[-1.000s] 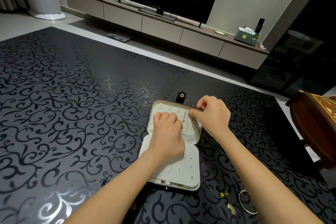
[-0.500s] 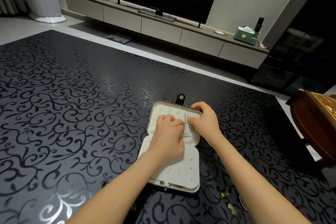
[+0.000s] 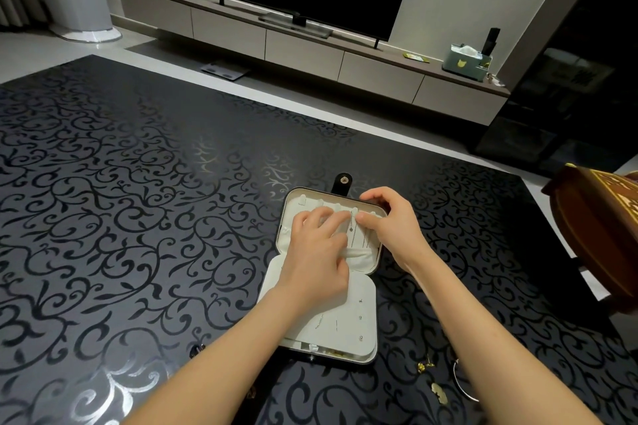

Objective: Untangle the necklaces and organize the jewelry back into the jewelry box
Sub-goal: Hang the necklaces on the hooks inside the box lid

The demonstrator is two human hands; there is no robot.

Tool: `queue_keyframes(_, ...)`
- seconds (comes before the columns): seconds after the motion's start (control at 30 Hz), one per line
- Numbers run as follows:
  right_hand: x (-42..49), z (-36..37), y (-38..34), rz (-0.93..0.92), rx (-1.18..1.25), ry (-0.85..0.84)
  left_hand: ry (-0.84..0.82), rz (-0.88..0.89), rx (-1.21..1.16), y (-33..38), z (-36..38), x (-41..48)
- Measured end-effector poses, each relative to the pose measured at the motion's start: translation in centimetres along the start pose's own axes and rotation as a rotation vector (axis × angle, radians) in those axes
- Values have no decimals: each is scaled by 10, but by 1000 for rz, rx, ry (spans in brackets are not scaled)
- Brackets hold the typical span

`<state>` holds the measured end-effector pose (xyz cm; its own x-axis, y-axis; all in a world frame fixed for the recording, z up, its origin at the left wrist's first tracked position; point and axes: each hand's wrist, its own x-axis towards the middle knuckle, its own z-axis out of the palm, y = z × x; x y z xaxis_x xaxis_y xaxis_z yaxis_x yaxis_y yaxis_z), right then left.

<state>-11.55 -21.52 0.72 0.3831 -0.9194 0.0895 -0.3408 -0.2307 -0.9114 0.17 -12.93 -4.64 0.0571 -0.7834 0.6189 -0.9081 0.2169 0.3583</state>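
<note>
Two hands at open jewelry box, nearer right edge of worktop; left hand fingers flat, pressing lid lining; right hand fingers pinch necklace.

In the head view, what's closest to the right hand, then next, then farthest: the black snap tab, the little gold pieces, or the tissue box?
1. Black snap tab, just beyond the right hand.
2. Gold pieces, on the table, lower right.
3. Tissue box, far back on the TV cabinet.
</note>
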Motion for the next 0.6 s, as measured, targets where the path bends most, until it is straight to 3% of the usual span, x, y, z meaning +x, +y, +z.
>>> queue_keyframes(0.5, 1, -7, 12, -35, -208, -52, -43, 68, 57, 7, 0, -3)
queue_keyframes(0.6, -1, -9, 14, -10, -95, -63, -81, 74, 66, 6, 1, -4)
